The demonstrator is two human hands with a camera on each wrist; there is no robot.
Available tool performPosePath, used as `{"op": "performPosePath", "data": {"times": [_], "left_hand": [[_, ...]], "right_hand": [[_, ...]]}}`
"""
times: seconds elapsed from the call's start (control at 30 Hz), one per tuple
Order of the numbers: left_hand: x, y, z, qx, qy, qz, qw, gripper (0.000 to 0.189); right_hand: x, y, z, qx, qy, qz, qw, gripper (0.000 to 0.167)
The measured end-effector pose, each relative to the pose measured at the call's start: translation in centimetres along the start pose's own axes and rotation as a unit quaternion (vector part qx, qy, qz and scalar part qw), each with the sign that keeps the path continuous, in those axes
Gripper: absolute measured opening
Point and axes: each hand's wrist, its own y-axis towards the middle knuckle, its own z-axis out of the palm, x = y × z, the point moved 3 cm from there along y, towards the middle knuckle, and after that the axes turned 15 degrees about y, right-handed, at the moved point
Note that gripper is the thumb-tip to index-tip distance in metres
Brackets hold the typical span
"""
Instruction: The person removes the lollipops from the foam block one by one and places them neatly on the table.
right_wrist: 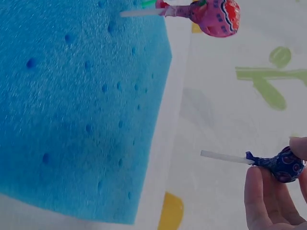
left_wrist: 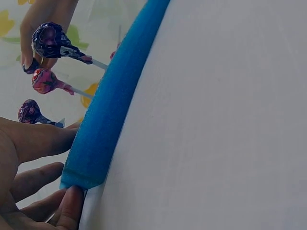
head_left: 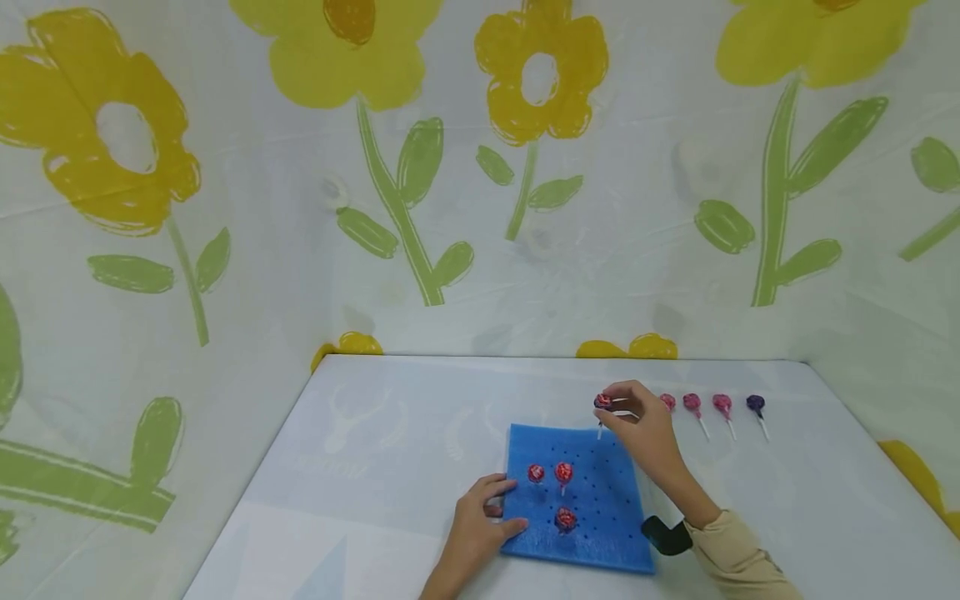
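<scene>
A blue foam board [head_left: 600,533] dotted with holes lies on the table. Three red-wrapped lollipops [head_left: 564,472] stand in its left part. My left hand [head_left: 474,518] holds the board's left edge, thumb over the top; in the left wrist view a fingertip presses the side near a corner. Above the board's far edge, my right hand [head_left: 643,427] pinches a dark blue-purple lollipop [right_wrist: 288,165] by its wrapped head, thumb and fingers round it. Its bare white stick points down in the head view. A pink-and-red lollipop [right_wrist: 218,17] standing in the board shows in the right wrist view.
Behind the right hand several more lollipops lie in a row, pink ones [head_left: 722,404] and a dark purple one [head_left: 756,403] at the right end. A dark strap piece [head_left: 666,536] sits by the right wrist. Flower-printed cloth [head_left: 600,250] walls the white table.
</scene>
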Motion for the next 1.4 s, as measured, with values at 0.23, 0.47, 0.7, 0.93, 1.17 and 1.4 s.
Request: {"op": "performPosePath", "data": {"times": [0.23,0.47,0.7,0.93,1.17,1.4], "left_hand": [[0.0,-0.1,0.0,-0.002,0.002,-0.002,1.0000,0.049],[-0.2,-0.2,-0.1,-0.004,0.003,-0.001,1.0000,0.048],[-0.3,-0.1,-0.2,-0.007,0.009,-0.001,0.9999,0.048],[-0.2,-0.1,-0.1,-0.008,0.011,0.006,0.9999,0.047],[-0.2,-0.1,0.0,-0.008,0.010,0.008,0.9999,0.047],[-0.1,0.0,0.0,-0.011,0.009,0.009,0.9999,0.047]], "right_hand": [[0.1,-0.3,-1.8,-0.004,-0.020,0.016,0.9997,0.028],[-7.2,0.3,-5.0,-0.015,-0.008,-0.026,0.9995,0.032],[-8.8,0.3,-6.8,-0.019,-0.026,-0.004,0.9995,0.034],[-7.5,-0.6,-7.6,-0.011,-0.040,-0.002,0.9991,0.034],[-4.5,-1.5,-7.8,-0.020,-0.057,0.015,0.9981,0.030],[-6.4,-1.8,-8.9,-0.023,-0.062,0.034,0.9972,0.027]]}}
